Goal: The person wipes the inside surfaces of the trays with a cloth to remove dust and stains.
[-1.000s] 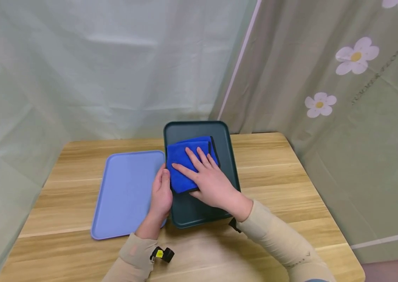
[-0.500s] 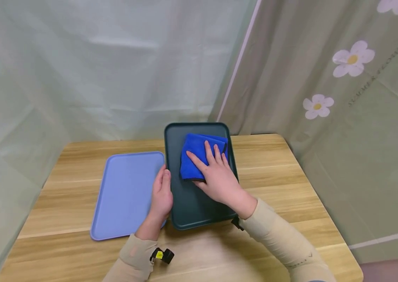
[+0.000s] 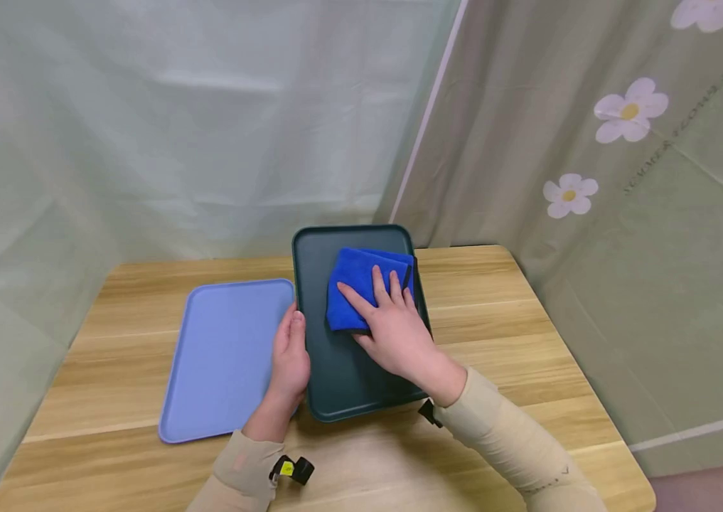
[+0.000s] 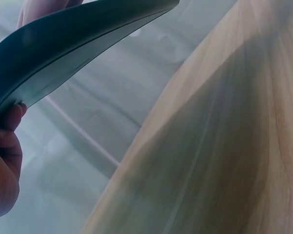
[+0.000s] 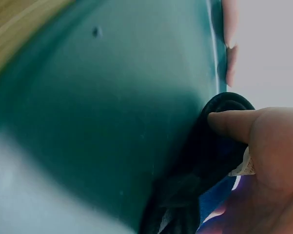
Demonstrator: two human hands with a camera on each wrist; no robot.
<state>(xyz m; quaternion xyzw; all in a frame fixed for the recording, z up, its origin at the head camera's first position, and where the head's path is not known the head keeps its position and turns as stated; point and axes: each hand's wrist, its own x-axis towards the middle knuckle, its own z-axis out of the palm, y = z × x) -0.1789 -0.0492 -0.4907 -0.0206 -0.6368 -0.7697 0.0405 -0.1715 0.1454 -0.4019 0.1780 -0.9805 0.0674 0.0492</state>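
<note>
A dark green tray (image 3: 361, 384) with a raised rim is held tilted above the table. My left hand (image 3: 289, 359) grips its left edge, thumb on the rim side and fingertips curled to the underside in the left wrist view. On the tray's upper right part lies a folded blue cloth (image 3: 355, 284) with black edging. My right hand (image 3: 396, 334) presses on the cloth with straight, spread fingers. In the right wrist view, the thumb (image 5: 234, 124) touches the cloth's black edging; the other fingers are mostly hidden behind it.
A light blue tray (image 3: 227, 355) lies flat on the wooden table (image 3: 105, 370), left of the green one and partly behind my left hand. Pale curtains (image 3: 239, 128) close in the table at the back and sides. Each wrist wears a small black camera (image 3: 300, 469).
My right hand has slid the blue cloth from the left side of the green tray to its upper right. The left hand keeps its grip on the tray's edge.
</note>
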